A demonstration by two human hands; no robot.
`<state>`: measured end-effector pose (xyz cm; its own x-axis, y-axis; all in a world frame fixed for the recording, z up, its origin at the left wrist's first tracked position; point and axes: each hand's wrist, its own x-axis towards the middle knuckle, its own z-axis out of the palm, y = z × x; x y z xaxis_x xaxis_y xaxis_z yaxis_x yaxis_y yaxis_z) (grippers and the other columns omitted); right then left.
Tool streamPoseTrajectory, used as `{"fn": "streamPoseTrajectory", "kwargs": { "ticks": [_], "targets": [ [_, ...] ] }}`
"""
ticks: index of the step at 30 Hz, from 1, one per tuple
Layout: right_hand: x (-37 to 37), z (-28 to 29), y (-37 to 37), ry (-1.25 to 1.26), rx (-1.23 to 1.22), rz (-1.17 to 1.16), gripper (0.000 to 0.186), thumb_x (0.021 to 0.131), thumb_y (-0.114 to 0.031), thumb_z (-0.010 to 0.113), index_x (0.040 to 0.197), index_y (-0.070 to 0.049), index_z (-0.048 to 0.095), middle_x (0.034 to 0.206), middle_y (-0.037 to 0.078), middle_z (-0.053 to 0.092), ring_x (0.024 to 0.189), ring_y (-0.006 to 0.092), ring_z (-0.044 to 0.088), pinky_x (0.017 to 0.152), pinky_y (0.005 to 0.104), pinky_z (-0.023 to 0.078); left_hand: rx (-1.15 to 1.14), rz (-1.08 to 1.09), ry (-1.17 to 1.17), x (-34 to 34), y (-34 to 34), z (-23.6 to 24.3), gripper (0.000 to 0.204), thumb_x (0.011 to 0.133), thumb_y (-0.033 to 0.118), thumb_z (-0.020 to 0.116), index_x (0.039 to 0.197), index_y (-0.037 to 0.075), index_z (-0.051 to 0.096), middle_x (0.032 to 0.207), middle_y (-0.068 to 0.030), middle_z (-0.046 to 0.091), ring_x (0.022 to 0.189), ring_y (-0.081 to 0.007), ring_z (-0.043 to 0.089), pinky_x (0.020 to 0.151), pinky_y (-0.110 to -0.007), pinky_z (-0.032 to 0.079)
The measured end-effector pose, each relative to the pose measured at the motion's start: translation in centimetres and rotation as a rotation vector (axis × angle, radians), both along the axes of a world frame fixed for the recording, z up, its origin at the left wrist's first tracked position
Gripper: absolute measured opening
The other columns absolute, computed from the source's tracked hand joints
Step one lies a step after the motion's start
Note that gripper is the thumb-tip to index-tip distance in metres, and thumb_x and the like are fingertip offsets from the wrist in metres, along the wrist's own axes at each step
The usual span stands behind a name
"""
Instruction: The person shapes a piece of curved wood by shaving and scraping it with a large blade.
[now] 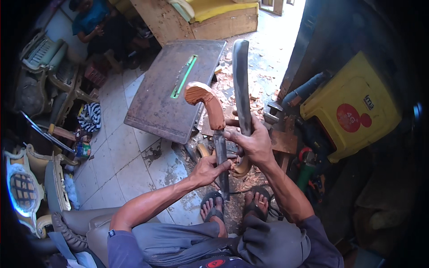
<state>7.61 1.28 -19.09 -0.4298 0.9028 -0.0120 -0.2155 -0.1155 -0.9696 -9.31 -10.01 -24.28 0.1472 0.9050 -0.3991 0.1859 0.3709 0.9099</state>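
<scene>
My left hand (207,170) is closed around the dark blade of a knife whose curved, rough-carved wooden handle (212,108) points up. The lower end of that blade hangs toward my feet. My right hand (254,142) grips a long dark machete (241,85), its broad blade standing upright. A smooth, hooked wooden handle (241,168) shows below my right hand and looks like part of the machete, though the join is hidden. The two tools are side by side, with my right thumb close to the base of the carved handle.
A low brown worktable (154,100) with a green-edged slot stands ahead. Wood chips (254,96) litter the floor. At right are a tipped yellow plastic stool (353,107) and a green power tool (306,173). Ornate chair frames (27,187) line the left; another person (96,27) sits far left.
</scene>
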Motion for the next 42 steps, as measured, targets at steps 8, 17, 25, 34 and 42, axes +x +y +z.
{"fn": "streamPoseTrajectory", "kwargs": {
  "ticks": [8, 17, 25, 34, 42],
  "targets": [
    [-1.6, 5.7, 2.1, -0.006, 0.107, 0.232, 0.056, 0.083, -0.018, 0.087, 0.127, 0.005, 0.062, 0.103, 0.007, 0.072, 0.089, 0.0125, 0.067, 0.08, 0.0281, 0.055, 0.171, -0.103, 0.285, -1.9, 3.2, 7.5, 0.036, 0.099, 0.024, 0.073, 0.125, 0.001, 0.064, 0.096, -0.003, 0.072, 0.091, -0.01, 0.065, 0.076, -0.032, 0.053],
    [-1.4, 7.5, 2.2, -0.149, 0.138, 0.281, 0.054, 0.084, -0.021, 0.086, 0.128, 0.001, 0.063, 0.103, 0.009, 0.073, 0.09, 0.0141, 0.068, 0.079, 0.0303, 0.056, 0.703, 0.262, 0.291, -5.6, 2.7, 20.3, 0.048, 0.096, 0.016, 0.076, 0.137, -0.001, 0.058, 0.117, -0.0128, 0.069, 0.103, -0.0172, 0.069, 0.085, -0.032, 0.061],
    [3.4, 15.1, -0.1, -0.176, 0.357, -0.147, 0.035, 0.106, -0.021, 0.057, 0.134, 0.001, 0.058, 0.075, 0.004, 0.067, 0.061, 0.0123, 0.062, 0.056, 0.0312, 0.05, 0.776, 0.521, 0.215, -5.3, 0.7, 21.4, 0.03, 0.103, 0.01, 0.062, 0.126, -0.003, 0.048, 0.116, -0.0163, 0.066, 0.09, -0.0199, 0.073, 0.084, -0.034, 0.064],
    [0.0, 11.7, -9.7, -0.501, 0.861, -0.103, 0.051, 0.093, -0.004, 0.066, 0.142, -0.003, 0.054, 0.085, 0.017, 0.067, 0.064, 0.0323, 0.068, 0.056, 0.0445, 0.057, 0.902, 0.74, 0.331, -1.4, -5.1, 17.3, 0.026, 0.104, 0.008, 0.052, 0.124, -0.001, 0.038, 0.115, -0.0187, 0.056, 0.084, -0.0182, 0.069, 0.074, -0.03, 0.06],
    [-3.4, 9.5, -13.0, -0.607, 0.981, -0.098, 0.049, 0.092, -0.008, 0.064, 0.141, -0.003, 0.055, 0.073, 0.01, 0.057, 0.056, 0.0271, 0.063, 0.049, 0.0406, 0.052, 0.927, 0.738, 0.624, -0.7, -7.6, 16.7, 0.026, 0.102, 0.008, 0.054, 0.121, -0.001, 0.038, 0.118, -0.0147, 0.048, 0.089, -0.0142, 0.059, 0.073, -0.026, 0.053]
  ]
}}
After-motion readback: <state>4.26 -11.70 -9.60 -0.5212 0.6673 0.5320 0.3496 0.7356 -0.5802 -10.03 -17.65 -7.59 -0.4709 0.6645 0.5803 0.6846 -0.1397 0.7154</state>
